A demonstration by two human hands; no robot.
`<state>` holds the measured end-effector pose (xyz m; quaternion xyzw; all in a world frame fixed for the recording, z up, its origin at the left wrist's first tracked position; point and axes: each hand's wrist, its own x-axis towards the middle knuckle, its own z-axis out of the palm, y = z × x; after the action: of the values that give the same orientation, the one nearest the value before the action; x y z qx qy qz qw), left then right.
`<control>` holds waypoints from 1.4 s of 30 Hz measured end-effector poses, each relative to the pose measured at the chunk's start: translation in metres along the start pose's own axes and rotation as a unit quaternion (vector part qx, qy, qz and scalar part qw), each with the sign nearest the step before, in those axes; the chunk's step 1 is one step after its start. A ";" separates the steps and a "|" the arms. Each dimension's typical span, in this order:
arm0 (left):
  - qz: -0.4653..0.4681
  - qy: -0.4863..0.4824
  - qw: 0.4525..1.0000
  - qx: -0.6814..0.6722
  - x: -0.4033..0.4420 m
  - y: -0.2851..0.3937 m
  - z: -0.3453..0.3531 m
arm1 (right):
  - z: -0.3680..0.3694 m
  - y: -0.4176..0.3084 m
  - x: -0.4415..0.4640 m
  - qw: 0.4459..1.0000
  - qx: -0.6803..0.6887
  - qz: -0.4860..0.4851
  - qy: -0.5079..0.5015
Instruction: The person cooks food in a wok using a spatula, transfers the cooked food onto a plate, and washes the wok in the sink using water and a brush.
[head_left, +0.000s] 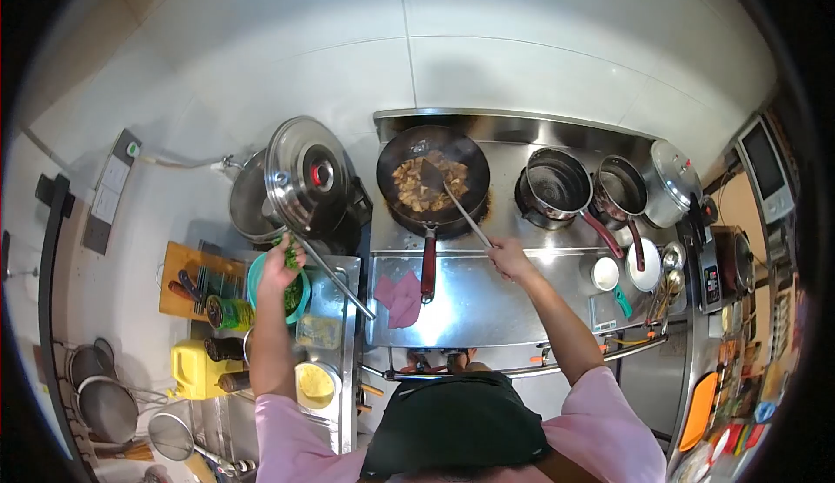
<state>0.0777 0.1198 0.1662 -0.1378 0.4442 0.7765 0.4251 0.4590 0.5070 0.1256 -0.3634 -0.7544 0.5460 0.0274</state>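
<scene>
My right hand is closed round the long handle of a wok spatula. The spatula's blade rests among browned, chopped pieces of food in a dark wok on the stove. The wok's red-brown handle points toward me. On the left, my left hand is closed on some chopped greens, bits of which show at its fingers. It is above a teal bowl with more greens inside, partly hidden by my hand and forearm.
Two dark saucepans and a lidded pot stand right of the wok. A large steel lid leans at the left. A pink cloth lies on the steel counter. A yellow jug stands lower left.
</scene>
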 end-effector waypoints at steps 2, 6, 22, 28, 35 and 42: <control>-0.034 -0.073 0.996 -0.044 0.030 -0.018 0.042 | 0.003 0.004 0.004 0.998 -0.033 -0.024 0.045; -0.054 -0.160 0.985 -0.035 0.085 -0.064 0.142 | -0.020 -0.016 -0.009 0.999 0.012 -0.007 0.051; 0.322 0.011 0.659 0.679 0.183 -0.147 0.284 | -0.155 -0.149 0.001 0.878 -0.474 -0.067 -0.028; 0.289 -0.040 0.719 0.630 0.155 -0.153 0.290 | -0.145 -0.161 0.073 0.866 -0.471 -0.010 -0.167; 0.301 0.076 0.736 0.601 0.148 -0.138 0.293 | -0.115 -0.161 0.037 0.840 -0.519 -0.141 -0.076; 0.321 0.019 0.696 0.642 0.160 -0.141 0.319 | -0.161 -0.239 0.035 0.818 -0.541 0.000 -0.196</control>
<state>0.1437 0.4981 0.1722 0.3048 0.8600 0.3891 0.1269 0.3800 0.6233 0.3794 -0.2051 -0.9176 0.1101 -0.3224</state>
